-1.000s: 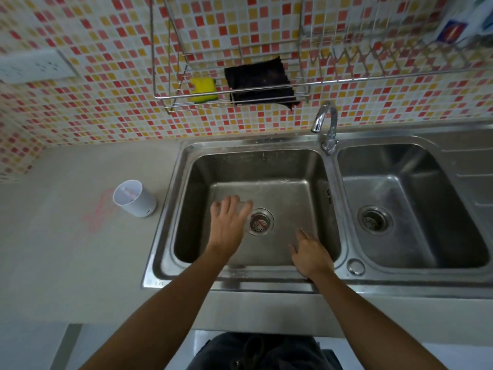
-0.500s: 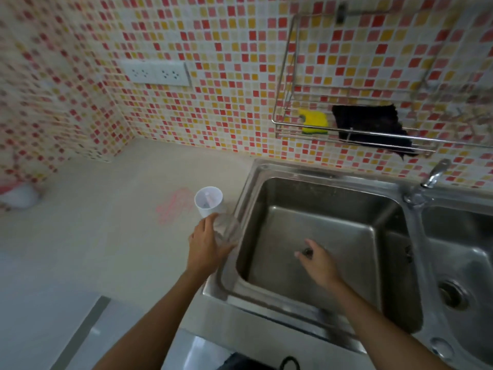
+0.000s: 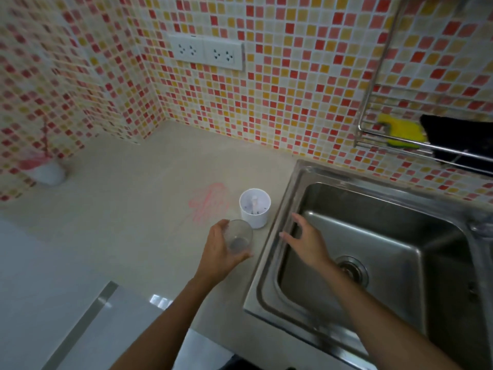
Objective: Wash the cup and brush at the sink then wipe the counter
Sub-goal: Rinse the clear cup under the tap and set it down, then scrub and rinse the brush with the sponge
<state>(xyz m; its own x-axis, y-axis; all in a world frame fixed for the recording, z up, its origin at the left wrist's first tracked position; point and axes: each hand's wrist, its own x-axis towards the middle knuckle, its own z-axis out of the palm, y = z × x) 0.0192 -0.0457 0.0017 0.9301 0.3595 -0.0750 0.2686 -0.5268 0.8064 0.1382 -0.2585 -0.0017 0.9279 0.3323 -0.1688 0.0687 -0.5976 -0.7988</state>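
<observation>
**Clear cup in the left hand beside the sink**

The left hand (image 3: 217, 252) is wrapped around a clear, colourless plastic cup (image 3: 238, 240), fingers curled round its far side and thumb on the near side, holding it tilted so its mouth faces up toward the camera. A dark greyish patch shows at the bottom of the cup; whether that is liquid or residue cannot be told. The right hand (image 3: 306, 243) holds nothing: its fingers are spread and loosely bent, hovering over the left rim of the stainless-steel sink basin (image 3: 269, 265), with the forearm crossing above the basin.

Just behind the clear cup, standing upright on the pale beige worktop (image 3: 128, 214), is a white cylindrical plastic cup (image 3: 254, 208). Inside it stands a slim white stick-like handle (image 3: 253, 204), likely the brush, with small dark specks on the cup floor around it. The two cups are very near each other; whether they touch is unclear. Left of the white cup, a pink-red scribbled stain (image 3: 210, 202) marks the worktop.

The basin is bare metal with a round drain strainer (image 3: 352, 271) in its floor, partly behind the right forearm. On the mosaic-tiled wall of red, orange and cream squares hangs a steel wire rack (image 3: 373, 134) holding a yellow sponge (image 3: 402, 130) and, beside it, a black cloth (image 3: 458, 137). A white double power socket (image 3: 205, 52) sits higher on the wall. In the far left corner stands a blurred white pot with something pink in it (image 3: 46, 170).
</observation>
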